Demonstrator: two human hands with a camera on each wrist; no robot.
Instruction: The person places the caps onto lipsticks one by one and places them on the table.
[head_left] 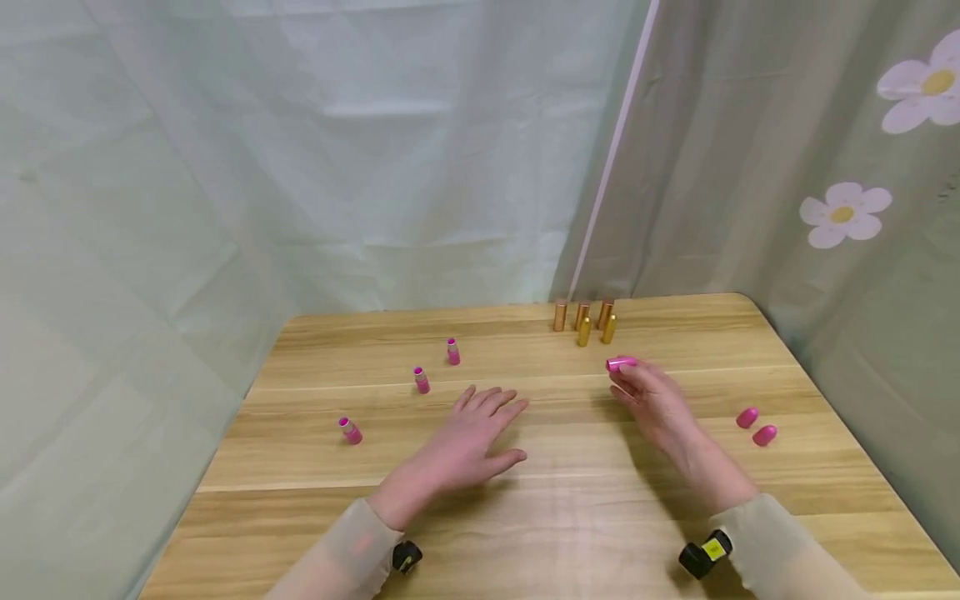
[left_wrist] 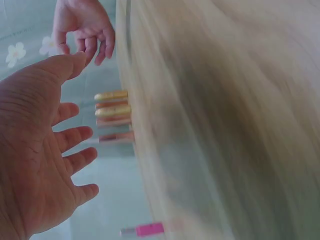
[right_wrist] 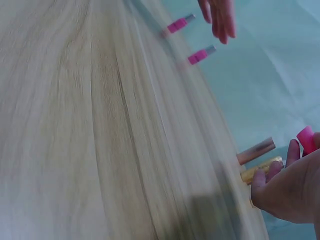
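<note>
From my remote seat I log the wooden table (head_left: 570, 533), far edge close to the pale curtain (head_left: 375, 167); widest stretch of wood runs between the hands and toward the near side. Left hand (head_left: 468, 442) is over the middle, palm down, fingers straight and spread, holding nothing. Right hand (head_left: 656, 408) pinches a pink cap (head_left: 622, 363) between thumb and fingers, above the wood, nearer me than the upright pieces at the far edge. Count: three copper tubes (head_left: 560, 317), two gold bullet-shaped pieces (head_left: 584, 333) just in front, three silver-collared pink tubes (head_left: 422, 382) on the left, two loose rounded caps (head_left: 765, 435) near the right edge. The loose pair I get only from the head camera. Left wrist view adds the left palm; right wrist view shows two collared tubes, the head camera three.
</note>
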